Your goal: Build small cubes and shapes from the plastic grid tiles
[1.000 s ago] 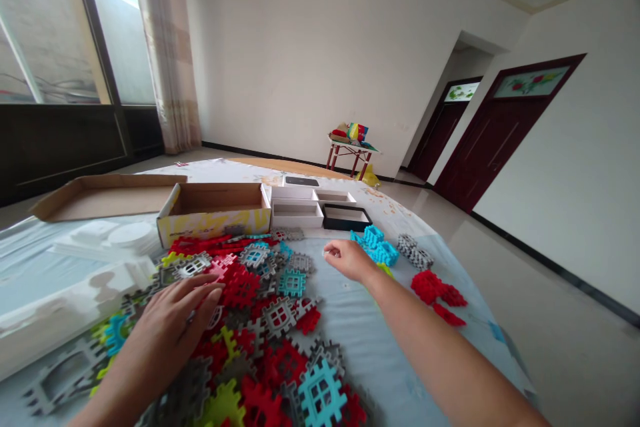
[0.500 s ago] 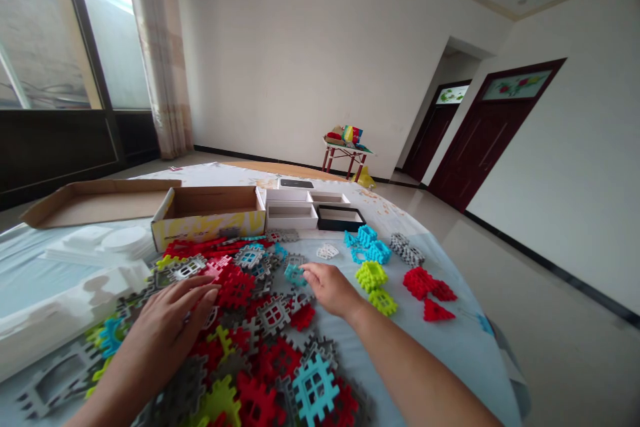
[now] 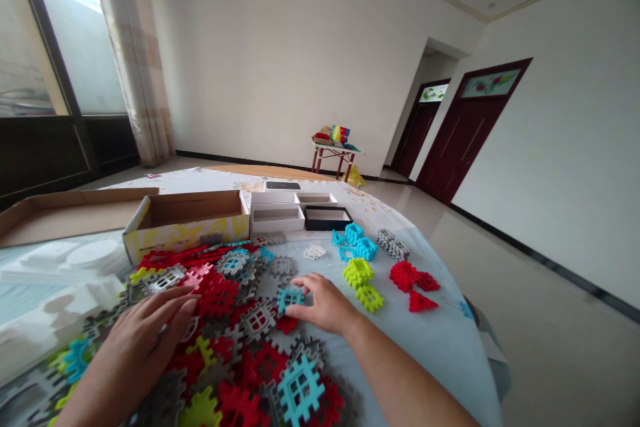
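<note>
A heap of toothed plastic building pieces (image 3: 260, 363) in red, grey, lime and blue spreads over the cloth before me. My right hand (image 3: 320, 303) has a small blue toothed window piece (image 3: 290, 300) between thumb and fingers at the heap's right edge. Lying over the heap's left side, my left hand (image 3: 145, 333) has its fingers stretched out; what is beneath its palm is hidden. Close to its fingertips are a red piece (image 3: 220, 297) and a grey-white window piece (image 3: 167, 278). A larger blue window piece (image 3: 301, 387) rests at the heap's front.
Sorted groups lie to the right: blue pieces (image 3: 363, 247), lime pieces (image 3: 359, 273), grey pieces (image 3: 393, 243), red pieces (image 3: 413, 277) and white pieces (image 3: 315, 252). Behind stand a cardboard box (image 3: 187, 233), white trays (image 3: 277, 225) and a black tray (image 3: 329, 225). White foam packing (image 3: 55, 317) sits left.
My right hand has spread its grip and drawn the small blue window piece a little nearer to me. My left hand stays over the heap. The view has swung slightly right.
</note>
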The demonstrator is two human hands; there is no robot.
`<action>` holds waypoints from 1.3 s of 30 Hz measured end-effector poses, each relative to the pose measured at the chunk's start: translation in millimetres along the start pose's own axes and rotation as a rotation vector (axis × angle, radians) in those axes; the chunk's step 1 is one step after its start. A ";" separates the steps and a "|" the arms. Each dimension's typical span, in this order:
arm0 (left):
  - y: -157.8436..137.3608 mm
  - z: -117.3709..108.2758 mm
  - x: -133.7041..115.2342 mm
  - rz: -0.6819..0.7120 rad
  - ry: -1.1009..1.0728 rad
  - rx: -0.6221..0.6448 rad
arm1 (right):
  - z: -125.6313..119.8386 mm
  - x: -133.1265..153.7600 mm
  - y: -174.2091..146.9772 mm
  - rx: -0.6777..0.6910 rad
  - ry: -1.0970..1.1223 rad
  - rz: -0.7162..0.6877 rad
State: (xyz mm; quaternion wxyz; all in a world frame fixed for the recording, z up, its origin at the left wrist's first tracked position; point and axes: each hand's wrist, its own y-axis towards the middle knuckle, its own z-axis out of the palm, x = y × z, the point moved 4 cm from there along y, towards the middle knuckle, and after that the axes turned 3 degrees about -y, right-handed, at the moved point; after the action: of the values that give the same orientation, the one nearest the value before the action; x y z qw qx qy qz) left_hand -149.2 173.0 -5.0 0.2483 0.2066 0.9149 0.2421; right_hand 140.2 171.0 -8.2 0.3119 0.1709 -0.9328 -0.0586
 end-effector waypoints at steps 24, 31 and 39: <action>0.0 -6.1 -10.2 0.003 0.017 0.005 | -14.4 -14.6 -8.3 0.086 0.022 -0.051; 2.7 -7.5 -11.7 0.014 0.027 -0.011 | -7.1 -18.9 -9.6 0.204 -0.073 -0.087; 1.1 -5.8 -7.5 0.020 -0.005 -0.021 | -29.5 -17.4 -5.4 0.035 -0.079 -0.042</action>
State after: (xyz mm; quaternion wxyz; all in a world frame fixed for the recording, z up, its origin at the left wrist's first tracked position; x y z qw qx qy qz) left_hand -146.2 168.2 2.7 0.2506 0.2135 0.9095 0.2537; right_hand 172.5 172.0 4.4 0.2705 0.1933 -0.9415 -0.0553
